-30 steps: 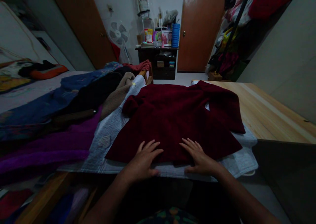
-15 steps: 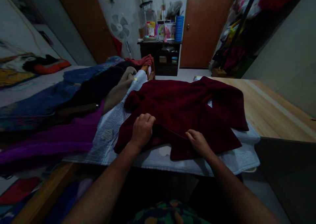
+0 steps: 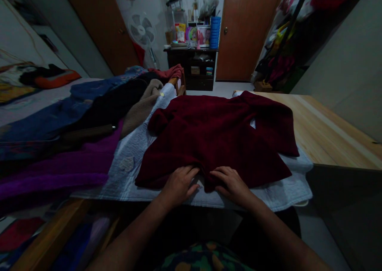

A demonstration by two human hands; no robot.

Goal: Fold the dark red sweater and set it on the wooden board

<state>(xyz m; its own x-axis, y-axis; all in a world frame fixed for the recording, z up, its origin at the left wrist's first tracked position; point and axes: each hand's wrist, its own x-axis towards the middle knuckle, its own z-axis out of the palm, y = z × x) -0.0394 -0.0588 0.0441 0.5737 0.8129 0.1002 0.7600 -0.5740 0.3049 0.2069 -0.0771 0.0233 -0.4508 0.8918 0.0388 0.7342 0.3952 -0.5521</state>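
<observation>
The fingertips of the left hand [image 3: 178,185] lie close together on the front edge of a dark red garment [image 3: 215,135], with the thumb held apart below them, over the pale quilt [image 3: 115,186]. The right hand [image 3: 231,183] lies just beside it, its fingers nearly side by side on the same edge, the thumb set apart nearer the body. Between the hands, the edge rises in a small fold and a bit of quilt shows. The garment is spread on the quilt in front of the person, one sleeve bunched on the left, the other laid out on the right near a wooden board [image 3: 325,123]. To the left lie a purple cloth [image 3: 74,159], a grey-brown cloth [image 3: 139,114] and blue jeans [image 3: 86,100]; farther off stands a white fan [image 3: 141,30]
</observation>
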